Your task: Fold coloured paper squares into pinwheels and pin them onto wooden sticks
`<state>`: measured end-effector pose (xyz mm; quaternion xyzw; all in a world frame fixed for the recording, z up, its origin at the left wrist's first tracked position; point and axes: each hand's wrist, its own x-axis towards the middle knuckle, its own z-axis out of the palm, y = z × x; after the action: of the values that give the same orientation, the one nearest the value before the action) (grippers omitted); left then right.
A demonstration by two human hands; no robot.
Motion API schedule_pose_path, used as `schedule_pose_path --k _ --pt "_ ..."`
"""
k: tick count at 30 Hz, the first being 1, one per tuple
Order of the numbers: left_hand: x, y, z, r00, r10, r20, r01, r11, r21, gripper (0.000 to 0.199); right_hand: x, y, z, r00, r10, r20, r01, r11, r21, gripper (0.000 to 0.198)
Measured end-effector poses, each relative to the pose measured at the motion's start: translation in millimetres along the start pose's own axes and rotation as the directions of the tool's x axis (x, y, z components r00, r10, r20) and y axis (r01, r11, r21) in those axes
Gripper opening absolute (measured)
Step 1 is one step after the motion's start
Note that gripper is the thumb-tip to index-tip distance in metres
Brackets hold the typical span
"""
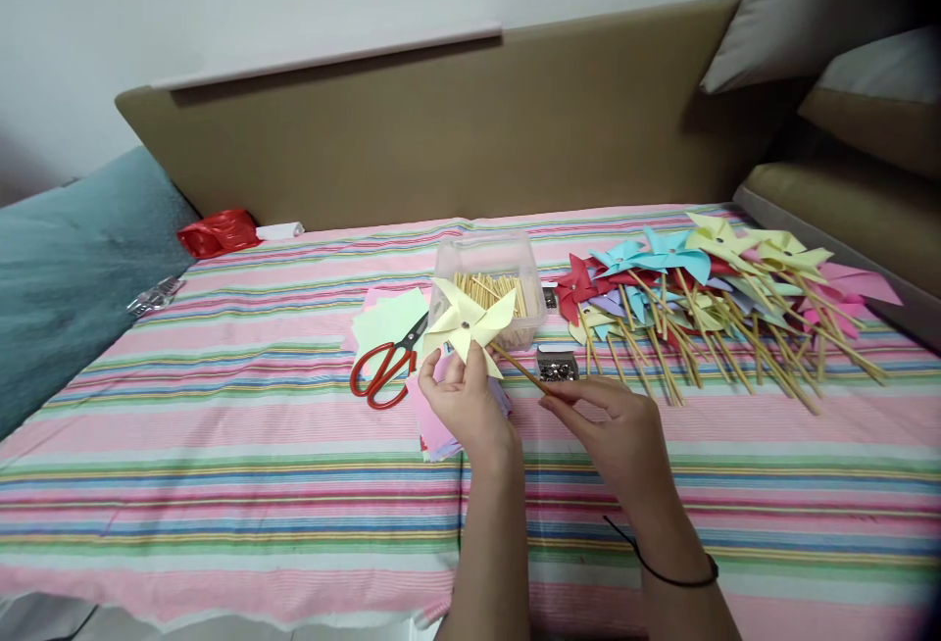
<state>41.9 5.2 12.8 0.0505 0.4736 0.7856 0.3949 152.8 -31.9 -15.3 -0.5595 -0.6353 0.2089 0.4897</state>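
While we're sitting over a pink, green and blue striped cloth [257,416], we're holding up a pale yellow paper pinwheel [469,316] right in the middle of everything, just in front of a clear plastic box [485,254] that's holding a bunch of short wooden sticks [515,298]. Our left hand [474,406] is gripping the pinwheel from below, fingertips closing on it near its dark centre and the rest curling loosely, though we're not managing to tell exactly which ones are pressing the paper. Our right hand [621,425], wearing a thin black band [683,584] at the wrist, is pinching the near end of a slim brown wooden stick [520,366], thumb and forefinger pretty much together. That stick is slanting up to the pinwheel's lower right, and we're not able to tell if it's attached. Red-handled scissors [409,340] are lying partly over some pale green paper sheets [386,318], pink and lilac paper squares [433,416] are sitting under our left hand, and a small open container of shiny metal bits [557,368] is resting just beyond our right. Over on the right, a big heap of multicoloured paper pinwheels on sticks [707,315] is spreading across the cloth.
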Motion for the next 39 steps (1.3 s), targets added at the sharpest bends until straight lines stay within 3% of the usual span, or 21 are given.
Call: schedule_pose_path --k 7,13,18,21,24,30,34,39 --pt "-2 2 1 0.999 -0.050 0.014 0.049 0.997 0.058 0.040 0 0 0 0.999 0.008 -0.047 -0.009 1.000 -0.029 0.007" --pt "1 -7 -2 0.971 -0.093 0.222 0.036 0.968 0.247 0.026 1 -2 1 0.989 0.104 -0.108 -0.108 0.994 -0.033 0.008" --pt "-7 -9 -3 0.897 -0.074 0.436 -0.097 0.929 0.357 0.016 2 -3 0 0.977 0.166 -0.130 -0.169 0.985 -0.013 0.009" --pt "-11 -8 -2 0.867 -0.045 0.496 -0.220 0.860 0.461 0.019 1 -3 1 0.973 0.193 -0.130 -0.194 0.981 0.007 0.009" --pt "-12 -8 -3 0.852 -0.065 0.519 -0.235 0.838 0.492 0.020 1 -3 2 0.967 0.219 -0.134 -0.214 0.976 0.046 0.010" --pt "-2 -10 -7 0.868 -0.052 0.494 -0.201 0.874 0.443 0.026 1 -3 2 0.943 0.304 -0.138 -0.284 0.948 0.143 0.011" --pt "2 -16 -8 0.840 -0.130 0.527 -0.138 0.888 0.439 0.028 1 -5 3 0.945 0.304 -0.120 -0.284 0.945 0.161 0.013" --pt "0 -20 -5 0.835 -0.145 0.530 -0.123 0.891 0.437 0.030 1 -3 3 0.949 0.284 -0.133 -0.259 0.949 0.178 0.013"
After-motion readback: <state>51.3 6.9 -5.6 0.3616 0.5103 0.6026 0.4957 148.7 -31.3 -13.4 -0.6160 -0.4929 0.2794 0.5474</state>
